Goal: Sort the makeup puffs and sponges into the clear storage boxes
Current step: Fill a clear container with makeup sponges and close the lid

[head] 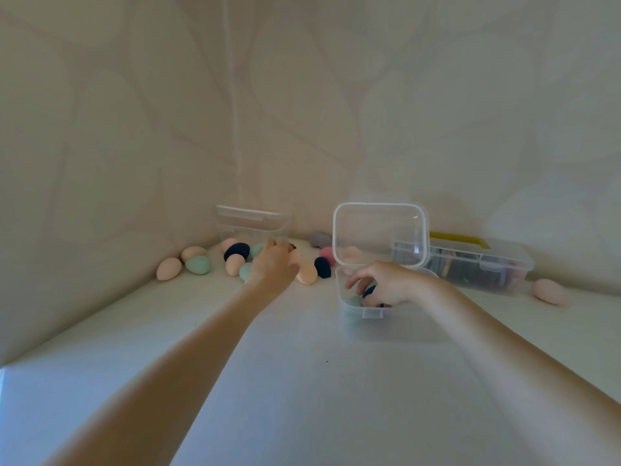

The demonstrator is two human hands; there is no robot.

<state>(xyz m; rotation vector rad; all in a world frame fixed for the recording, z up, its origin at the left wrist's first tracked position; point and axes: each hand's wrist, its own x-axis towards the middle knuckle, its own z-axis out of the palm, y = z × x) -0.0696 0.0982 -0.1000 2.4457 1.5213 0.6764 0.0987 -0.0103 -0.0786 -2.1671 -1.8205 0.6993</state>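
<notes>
At centre frame we reach our left hand (pixel 274 264), fingers curled over the loose sponges (pixel 235 257) on the worktop (pixel 302 381), while our right hand (pixel 383 285) lowers a dark sponge (pixel 369 291), pinched, into the open clear box (pixel 353 309), lid propped for access.

Open box (pixel 356 297) and raised lid (pixel 379 233): clear, glossy plastic. Sponges (pixel 198 264): matt, smooth foam. Table (pixel 302 381): smooth, matt white.
</notes>
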